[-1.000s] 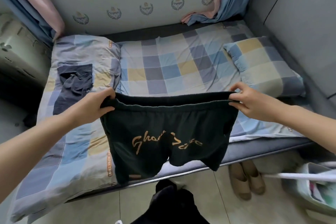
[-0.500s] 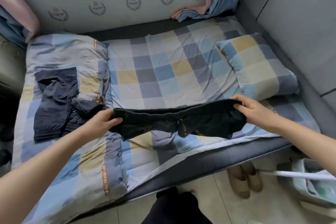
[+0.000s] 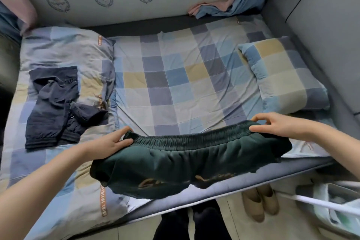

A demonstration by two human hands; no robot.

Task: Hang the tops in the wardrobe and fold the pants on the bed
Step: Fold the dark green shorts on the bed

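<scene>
Dark green shorts (image 3: 185, 161) with orange lettering lie spread across the front edge of the bed (image 3: 175, 87), their legs hanging toward the floor. My left hand (image 3: 113, 142) pinches the left end of the elastic waistband. My right hand (image 3: 276, 124) pinches the right end of the waistband, thumb on top. Dark navy pants (image 3: 52, 107) lie loosely folded on the quilt at the left side of the bed.
A checked pillow (image 3: 282, 76) lies at the right of the bed, and a folded checked quilt (image 3: 64, 50) covers the left. Beige slippers (image 3: 261, 202) and a white laundry basket (image 3: 331, 206) stand on the floor at the right. Curtains (image 3: 233, 0) drape onto the bed's far edge.
The green shorts went from hanging in front of me to being laid down at the bed's front edge. Both hands moved down and forward with the waistband.
</scene>
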